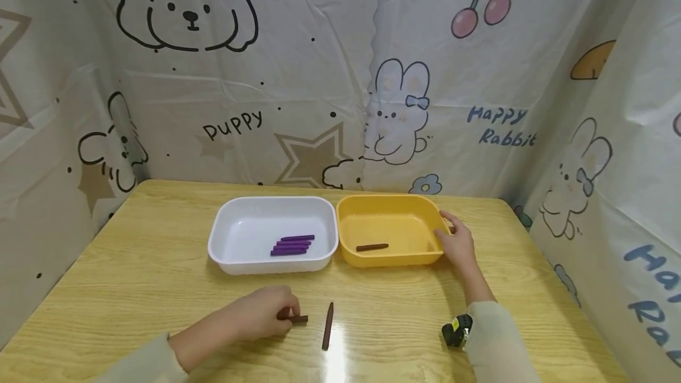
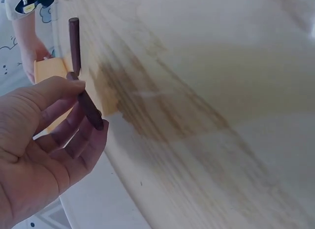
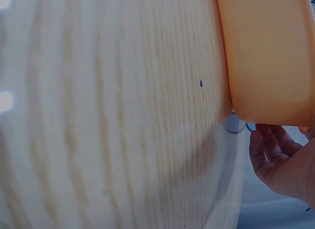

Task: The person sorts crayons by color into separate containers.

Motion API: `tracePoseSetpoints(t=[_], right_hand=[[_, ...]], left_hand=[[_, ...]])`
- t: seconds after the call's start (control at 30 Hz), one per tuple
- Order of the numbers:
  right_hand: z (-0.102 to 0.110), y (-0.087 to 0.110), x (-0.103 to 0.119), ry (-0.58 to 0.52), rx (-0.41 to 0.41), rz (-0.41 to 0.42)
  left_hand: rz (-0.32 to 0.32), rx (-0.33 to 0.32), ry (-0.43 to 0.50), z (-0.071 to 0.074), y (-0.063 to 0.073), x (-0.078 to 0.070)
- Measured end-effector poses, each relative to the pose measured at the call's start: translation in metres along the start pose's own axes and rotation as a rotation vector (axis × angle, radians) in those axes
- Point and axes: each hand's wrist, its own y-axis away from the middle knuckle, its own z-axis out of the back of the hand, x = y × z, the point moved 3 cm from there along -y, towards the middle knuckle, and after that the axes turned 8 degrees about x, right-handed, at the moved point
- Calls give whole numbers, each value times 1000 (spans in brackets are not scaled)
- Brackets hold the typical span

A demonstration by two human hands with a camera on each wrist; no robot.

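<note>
My left hand (image 1: 264,313) pinches a dark brown crayon (image 1: 299,319) low over the table, in front of the white tray. In the left wrist view the held crayon (image 2: 90,108) lies between thumb and fingertips. Just right of that hand, a second brown crayon (image 1: 328,326) lies on the table. My right hand (image 1: 459,242) grips the right end of the yellow tray (image 1: 393,259), thumb over the rim and fingers outside. One more brown crayon (image 1: 372,247) lies inside the yellow tray.
The white tray (image 1: 226,241) stands against the left side of the yellow one and holds several purple crayons (image 1: 291,243). A printed cloth (image 1: 319,87) hangs behind the wooden table (image 1: 133,270) and along its sides. A black device (image 1: 455,331) sits at the right wrist.
</note>
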Motion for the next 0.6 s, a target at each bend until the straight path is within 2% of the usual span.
tracePoseSetpoints(t=[0.2, 0.43, 0.6], right_hand=[[0, -1, 0, 1, -7, 6], [0, -2, -1, 4, -9, 7], [0, 0, 0, 12, -9, 3]], left_hand=[[-6, -51, 14, 8, -5, 0], [-39, -90, 82, 24, -13, -1], [-64, -151, 87, 36, -20, -5]])
